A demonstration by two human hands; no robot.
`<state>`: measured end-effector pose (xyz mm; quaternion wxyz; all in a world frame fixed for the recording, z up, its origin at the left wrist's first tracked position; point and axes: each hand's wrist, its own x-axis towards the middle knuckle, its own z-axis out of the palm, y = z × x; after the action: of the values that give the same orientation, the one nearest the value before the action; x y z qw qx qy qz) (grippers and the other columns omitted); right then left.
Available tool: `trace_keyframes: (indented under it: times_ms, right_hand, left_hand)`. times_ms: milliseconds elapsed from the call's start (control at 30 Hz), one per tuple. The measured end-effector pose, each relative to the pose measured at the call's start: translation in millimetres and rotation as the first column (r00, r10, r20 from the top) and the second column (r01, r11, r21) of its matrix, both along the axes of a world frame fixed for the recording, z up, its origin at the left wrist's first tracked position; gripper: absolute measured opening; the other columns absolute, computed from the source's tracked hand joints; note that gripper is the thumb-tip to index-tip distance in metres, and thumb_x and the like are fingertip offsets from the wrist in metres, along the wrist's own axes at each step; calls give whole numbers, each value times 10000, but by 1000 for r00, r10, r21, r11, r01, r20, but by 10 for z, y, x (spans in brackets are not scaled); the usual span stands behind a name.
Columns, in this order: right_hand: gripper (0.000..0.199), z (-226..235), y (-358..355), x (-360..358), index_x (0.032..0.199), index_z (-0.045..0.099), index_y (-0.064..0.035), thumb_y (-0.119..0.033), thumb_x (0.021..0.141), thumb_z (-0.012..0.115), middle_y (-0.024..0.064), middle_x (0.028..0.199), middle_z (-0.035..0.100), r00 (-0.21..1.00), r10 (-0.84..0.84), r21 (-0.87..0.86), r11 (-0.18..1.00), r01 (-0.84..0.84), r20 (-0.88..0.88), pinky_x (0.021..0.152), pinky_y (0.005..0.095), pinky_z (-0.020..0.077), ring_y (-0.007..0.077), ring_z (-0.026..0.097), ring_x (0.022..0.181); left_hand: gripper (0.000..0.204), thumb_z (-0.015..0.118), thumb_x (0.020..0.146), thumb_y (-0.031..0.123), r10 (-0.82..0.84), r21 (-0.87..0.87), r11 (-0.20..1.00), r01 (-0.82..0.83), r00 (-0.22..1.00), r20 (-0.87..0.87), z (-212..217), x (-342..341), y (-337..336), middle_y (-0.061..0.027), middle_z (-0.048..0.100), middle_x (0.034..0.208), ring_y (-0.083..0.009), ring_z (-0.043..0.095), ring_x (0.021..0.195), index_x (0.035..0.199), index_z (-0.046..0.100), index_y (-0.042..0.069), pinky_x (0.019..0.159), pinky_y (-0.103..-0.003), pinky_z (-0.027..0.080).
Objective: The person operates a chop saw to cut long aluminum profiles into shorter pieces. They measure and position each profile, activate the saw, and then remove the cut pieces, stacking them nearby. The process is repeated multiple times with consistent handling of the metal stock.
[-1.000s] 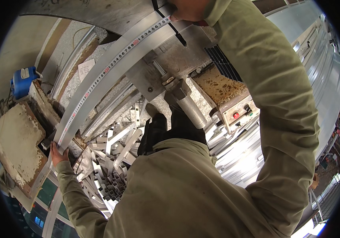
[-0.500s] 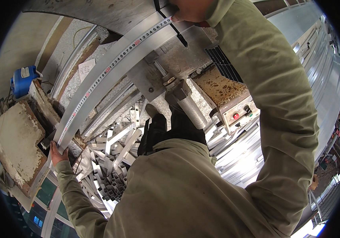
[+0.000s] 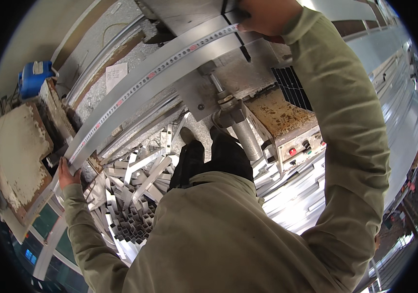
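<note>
A long silvery metal bar (image 3: 170, 73) stretches from the far left up to the top middle, bent in look by the lens. Along its face lies a white tape measure (image 3: 135, 87) with black and red marks, pulled out lengthwise. At the bar's lower left end, my left hand (image 3: 68, 174) is closed round the bar's edge beside the tape. My right hand (image 3: 267, 15), at the top, pinches the tape's other end against the bar, next to a dark slot in the metal machine table (image 3: 236, 73). The right fingertips are partly hidden and blurred.
Below the bar stand a machine cylinder (image 3: 243, 134) and a rusty control box (image 3: 287, 119) with a red button. Metal offcuts (image 3: 138, 195) heap up left of my legs. A blue jug (image 3: 35, 78) sits at the left; long metal profiles (image 3: 399, 112) lie at the right.
The view has shifted a little, so the bar's upper end, machine and right hand appear further right. Both hands keep their places on the bar and tape.
</note>
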<state>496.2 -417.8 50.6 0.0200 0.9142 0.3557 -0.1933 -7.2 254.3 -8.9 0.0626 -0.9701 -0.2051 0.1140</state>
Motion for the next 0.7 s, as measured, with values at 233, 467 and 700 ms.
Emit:
trace_keyframes:
  times_ms: [233, 467, 700]
  right_hand:
    - [429, -54, -10, 22, 1013, 781, -19, -436, 910, 763, 252, 1055, 764, 999, -21, -16, 1000, 21, -25, 905, 518, 578, 442, 741, 1019]
    - [448, -56, 30, 19, 1125, 782, -27, -424, 916, 779, 203, 1062, 778, 1000, -26, 18, 999, 26, -14, 924, 477, 575, 392, 752, 1031]
    - [428, 40, 76, -15, 1031, 761, -22, -431, 908, 783, 189, 918, 768, 996, -59, 17, 998, 60, -67, 846, 479, 580, 380, 757, 912]
  left_hand:
    - [948, 937, 758, 99, 38, -15, 999, -38, 999, 6, -11, -26, 0, -153, 499, 1668, -362, 500, 1508, 1597, 497, 76, 1225, -424, 457]
    - [947, 926, 763, 100, 42, -51, 998, -40, 998, 36, -96, -51, 84, -161, 490, 1676, -358, 496, 1515, 1603, 490, 68, 1232, -419, 450]
    - [948, 934, 761, 104, 27, -59, 998, -24, 998, 61, -151, -94, 151, -152, 490, 1678, -369, 499, 1510, 1601, 496, 80, 1221, -427, 463]
